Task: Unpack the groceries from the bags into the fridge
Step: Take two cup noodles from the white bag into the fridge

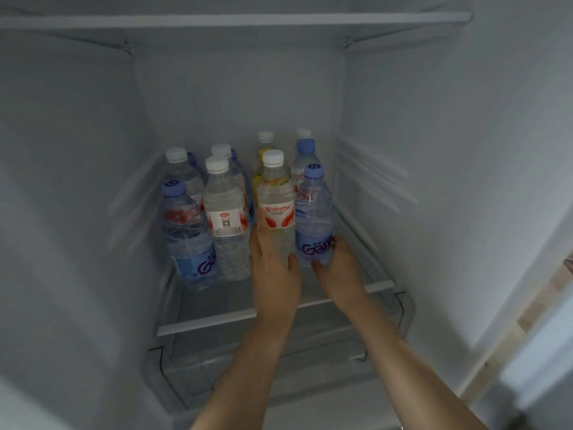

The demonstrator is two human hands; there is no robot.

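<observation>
Partly hidden — left hand (274, 274) fingers behind Wahaha bottle (276, 206); rear bottles (266, 141) blurred.

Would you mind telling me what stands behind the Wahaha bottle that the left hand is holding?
Behind the Wahaha bottle gripped by the left hand stands a yellow-labelled bottle, with a white-capped bottle further back. Their lower halves are covered, so their contents cannot be told.
</observation>
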